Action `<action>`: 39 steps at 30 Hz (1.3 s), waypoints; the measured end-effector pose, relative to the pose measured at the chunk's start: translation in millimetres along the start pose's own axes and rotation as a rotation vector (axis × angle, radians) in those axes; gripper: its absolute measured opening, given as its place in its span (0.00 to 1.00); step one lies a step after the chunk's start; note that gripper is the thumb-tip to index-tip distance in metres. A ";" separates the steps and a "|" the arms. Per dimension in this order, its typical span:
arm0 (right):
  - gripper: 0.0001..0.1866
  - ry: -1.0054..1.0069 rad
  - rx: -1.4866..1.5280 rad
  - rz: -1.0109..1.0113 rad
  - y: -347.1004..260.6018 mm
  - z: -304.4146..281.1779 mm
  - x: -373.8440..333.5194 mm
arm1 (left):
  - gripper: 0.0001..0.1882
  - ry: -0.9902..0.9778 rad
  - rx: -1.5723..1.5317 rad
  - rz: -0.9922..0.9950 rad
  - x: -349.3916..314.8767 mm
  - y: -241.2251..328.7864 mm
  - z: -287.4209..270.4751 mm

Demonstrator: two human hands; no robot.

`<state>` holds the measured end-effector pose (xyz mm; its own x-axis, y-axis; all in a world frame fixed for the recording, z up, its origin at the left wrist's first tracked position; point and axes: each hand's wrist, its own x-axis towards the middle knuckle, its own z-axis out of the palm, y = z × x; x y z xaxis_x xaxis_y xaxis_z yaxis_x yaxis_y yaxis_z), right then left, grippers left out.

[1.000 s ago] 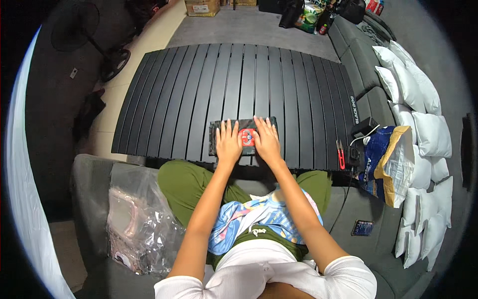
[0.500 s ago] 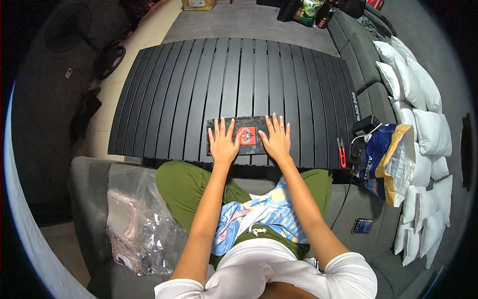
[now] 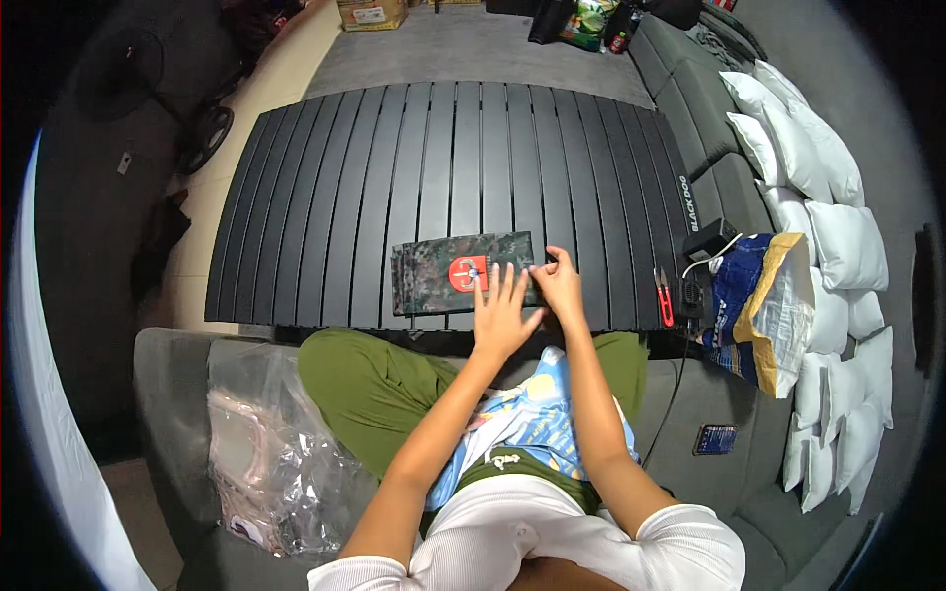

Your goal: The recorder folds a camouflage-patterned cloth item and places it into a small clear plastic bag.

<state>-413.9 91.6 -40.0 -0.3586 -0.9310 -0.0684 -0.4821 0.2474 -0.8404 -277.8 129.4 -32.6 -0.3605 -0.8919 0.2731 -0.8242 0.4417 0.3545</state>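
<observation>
So the folded camo piece (image 3: 424, 276) sits close to the near edge of the black slatted table (image 3: 325, 197), roughly mid-width, with its bottom edge just inside the table's. Left hand (image 3: 501, 320) is palm down with the fingers spread over its right part. Right hand (image 3: 559, 284) has its fingers bent at the right-hand edge, but I can't tell if they're pinching it. The hands are super close, left thumb near the right hand.

Plenty of slats run on past the piece toward the far edge and out to the left. Over on the right it's tighter: red-handled snips (image 3: 664, 300) near the table's corner, a black adapter (image 3: 711, 239) just beyond them, then a blue-and-tan bag (image 3: 734, 330).

Labels: red patch (image 3: 461, 276) with an emblem on the camo, partly under the left fingers. White lettering (image 3: 688, 204) runs along the table's right side.
</observation>
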 end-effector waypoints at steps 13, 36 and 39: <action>0.26 -0.140 -0.115 -0.285 -2.1 -5.1 52.1 | 0.35 0.066 -0.015 0.201 -20.1 7.6 6.3; 0.42 -0.415 -0.167 -0.349 -5.2 -103.6 -105.7 | 0.35 -0.354 -0.338 0.373 -45.1 -29.1 -47.6; 0.44 -0.461 -0.351 -0.557 -5.4 -96.0 -85.2 | 0.29 -0.345 -0.486 0.292 -45.7 -32.6 -53.4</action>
<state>-457.4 195.3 22.0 0.3380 -0.9406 0.0313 -0.7436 -0.2873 -0.6037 -211.2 160.9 -8.9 -0.7255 -0.6727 0.1456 -0.4091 0.5916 0.6947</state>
